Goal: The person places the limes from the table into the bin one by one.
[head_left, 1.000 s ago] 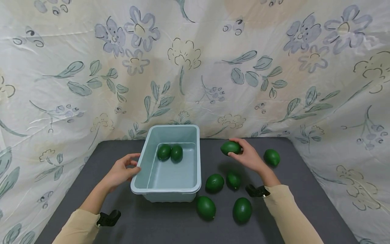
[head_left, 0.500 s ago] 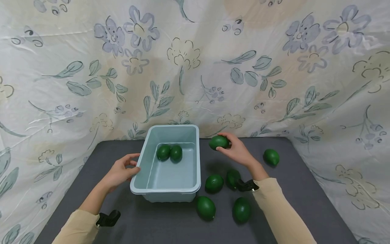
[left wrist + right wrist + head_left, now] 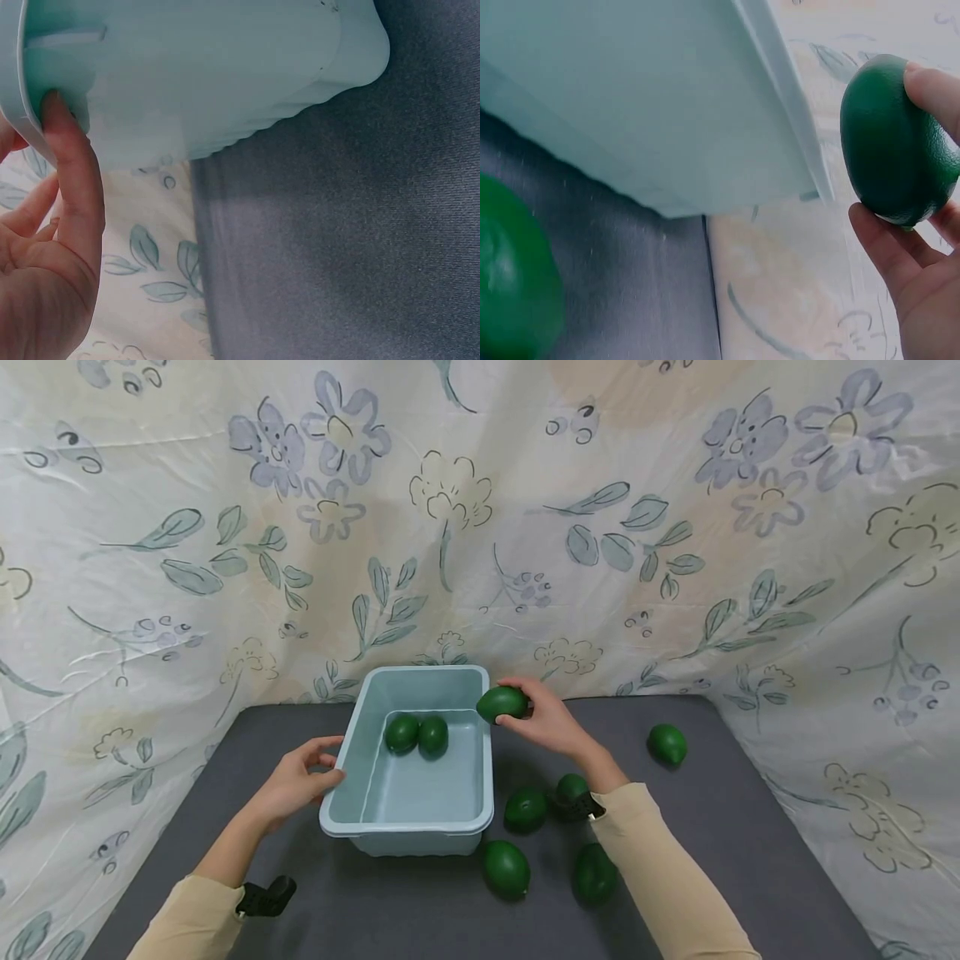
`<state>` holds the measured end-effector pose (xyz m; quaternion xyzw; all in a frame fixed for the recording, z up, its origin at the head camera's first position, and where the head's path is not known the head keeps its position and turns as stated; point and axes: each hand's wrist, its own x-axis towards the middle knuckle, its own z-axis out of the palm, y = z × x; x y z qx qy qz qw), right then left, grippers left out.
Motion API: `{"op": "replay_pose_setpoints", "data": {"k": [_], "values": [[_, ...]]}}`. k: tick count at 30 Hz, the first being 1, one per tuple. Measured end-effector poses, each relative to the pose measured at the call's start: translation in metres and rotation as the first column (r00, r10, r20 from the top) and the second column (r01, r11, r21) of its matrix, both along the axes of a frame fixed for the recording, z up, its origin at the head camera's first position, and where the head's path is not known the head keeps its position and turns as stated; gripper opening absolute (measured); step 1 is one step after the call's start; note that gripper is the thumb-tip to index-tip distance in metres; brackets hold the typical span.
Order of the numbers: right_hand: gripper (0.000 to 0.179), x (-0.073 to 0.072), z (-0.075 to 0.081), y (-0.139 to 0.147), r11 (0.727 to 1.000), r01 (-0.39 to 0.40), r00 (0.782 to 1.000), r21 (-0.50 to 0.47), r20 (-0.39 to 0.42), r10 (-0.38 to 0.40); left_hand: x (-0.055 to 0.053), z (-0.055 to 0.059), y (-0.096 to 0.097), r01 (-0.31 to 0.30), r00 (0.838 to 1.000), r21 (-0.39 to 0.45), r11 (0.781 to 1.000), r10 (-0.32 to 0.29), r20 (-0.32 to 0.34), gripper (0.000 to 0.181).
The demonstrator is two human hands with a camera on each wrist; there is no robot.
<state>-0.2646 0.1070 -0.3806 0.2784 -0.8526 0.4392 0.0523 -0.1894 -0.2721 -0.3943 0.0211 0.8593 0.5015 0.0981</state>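
Note:
My right hand (image 3: 550,720) holds a dark green lime (image 3: 502,703) between thumb and fingers, above the right rim of a pale blue-green plastic bin (image 3: 420,828). In the right wrist view the held lime (image 3: 896,142) shows pebbled skin and a small stem end, beside the bin's wall (image 3: 660,97). My left hand (image 3: 294,783) grips the bin's left rim. The left wrist view shows its fingers (image 3: 75,172) at that rim from below. Inside the bin, two limes (image 3: 432,737) lie side by side toward the back.
On the dark grey table (image 3: 360,910), several limes lie right of the bin, one (image 3: 506,870) close to its front corner. Another lime (image 3: 667,744) sits apart at the far right. A floral cloth (image 3: 480,527) hangs behind the table and at the sides.
My right hand has carried the lime leftward, from over the table to the bin's right rim. My left hand and the bin stay in place.

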Motion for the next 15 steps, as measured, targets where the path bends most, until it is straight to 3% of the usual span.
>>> {"op": "replay_pose_setpoints", "data": {"k": [15], "values": [[0.054,-0.001,0.013,-0.036,0.998,-0.064,0.998,0.015,0.025,0.063,0.001,0.002,0.001,-0.001,1.000,-0.001,1.000,0.001,0.005,0.060]]}}
